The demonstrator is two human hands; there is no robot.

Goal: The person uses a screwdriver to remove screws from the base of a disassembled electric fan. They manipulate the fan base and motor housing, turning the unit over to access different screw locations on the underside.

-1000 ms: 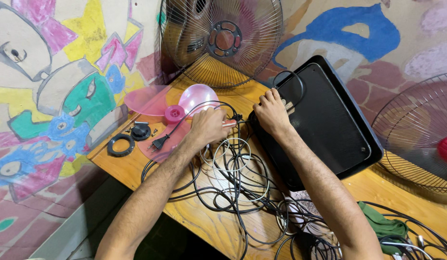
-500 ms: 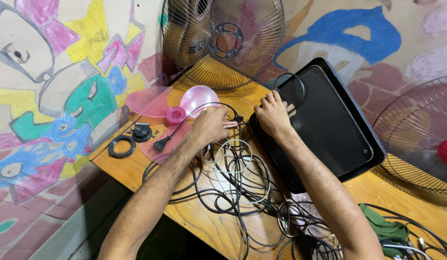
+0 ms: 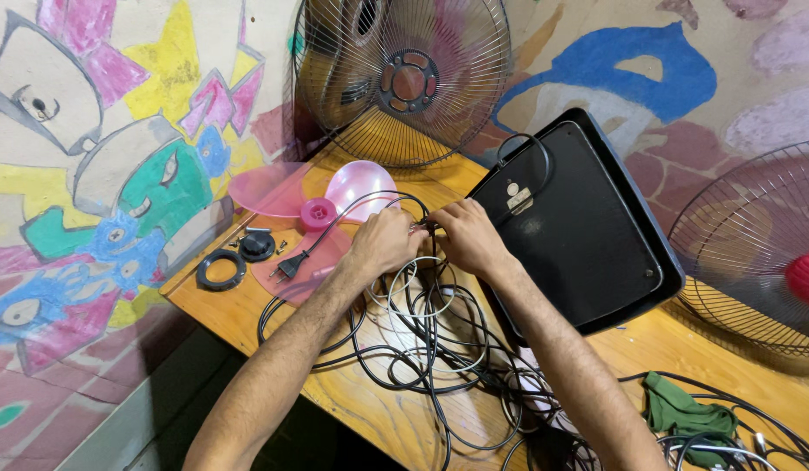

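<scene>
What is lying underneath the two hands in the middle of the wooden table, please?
Under the left hand and right hand lies a tangle of black and white cables on the wooden table. What the fingers pinch is hidden by the hands.

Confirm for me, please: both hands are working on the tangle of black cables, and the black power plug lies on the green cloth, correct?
Not quite. The head view shows the black power plug lying on a pink fan blade; the green cloth lies far off. Both the left hand and right hand do work on the cables.
</scene>
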